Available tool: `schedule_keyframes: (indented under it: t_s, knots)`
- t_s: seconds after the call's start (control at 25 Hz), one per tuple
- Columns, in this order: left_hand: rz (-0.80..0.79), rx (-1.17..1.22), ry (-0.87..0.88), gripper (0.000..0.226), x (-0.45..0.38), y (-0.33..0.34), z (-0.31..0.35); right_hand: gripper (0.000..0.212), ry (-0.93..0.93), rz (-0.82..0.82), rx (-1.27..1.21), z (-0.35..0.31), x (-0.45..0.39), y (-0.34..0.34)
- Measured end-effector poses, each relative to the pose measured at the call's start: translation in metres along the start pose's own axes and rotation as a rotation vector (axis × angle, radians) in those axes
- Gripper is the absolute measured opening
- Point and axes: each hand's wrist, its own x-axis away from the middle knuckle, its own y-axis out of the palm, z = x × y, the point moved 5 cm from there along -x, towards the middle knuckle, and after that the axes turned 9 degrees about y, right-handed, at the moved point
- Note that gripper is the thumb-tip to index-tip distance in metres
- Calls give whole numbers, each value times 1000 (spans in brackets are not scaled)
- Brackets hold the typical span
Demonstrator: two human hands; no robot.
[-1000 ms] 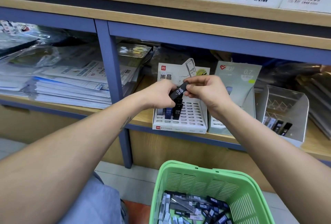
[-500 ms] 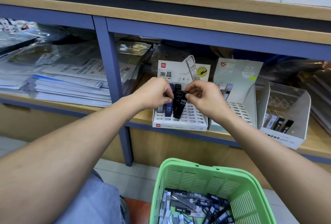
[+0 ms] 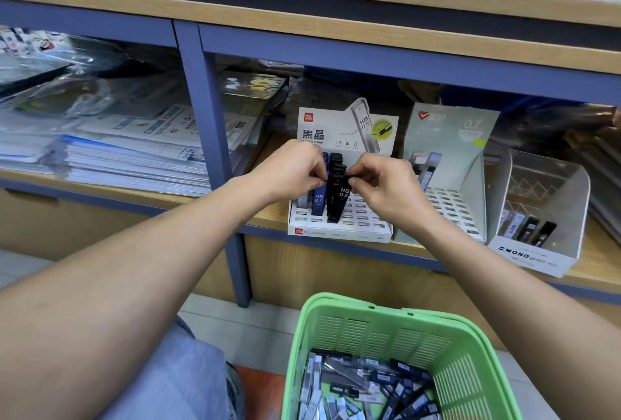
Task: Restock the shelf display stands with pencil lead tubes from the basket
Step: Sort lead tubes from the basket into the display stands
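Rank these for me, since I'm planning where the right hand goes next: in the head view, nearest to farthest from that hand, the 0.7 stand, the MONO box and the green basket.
From the right hand:
1. 0.7 stand, just to its right on the shelf.
2. MONO box, farther right on the same shelf.
3. Green basket, below on the floor side, nearest the camera.

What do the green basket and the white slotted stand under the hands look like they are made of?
Basket: moulded plastic, slightly glossy, judging by the even green colour and slotted walls. Stand: probably printed cardboard, matte white, with punched slots and a folded backing card; thin plastic cannot be ruled out.
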Motion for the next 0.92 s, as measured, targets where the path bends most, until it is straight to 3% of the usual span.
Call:
schedule_keyframes:
  t_s: [0.48,0.76,0.92]
  knots:
    - [-13,-14,5,15,-1,2,-2,10,-201,8,113,-16,6,11]
    - [2,-9,12,14,-1,2,-2,8,-55,32,121,-13,0,9]
    - [4,-8,2,14,-2,2,-4,8,-151,-74,154,-13,10,15]
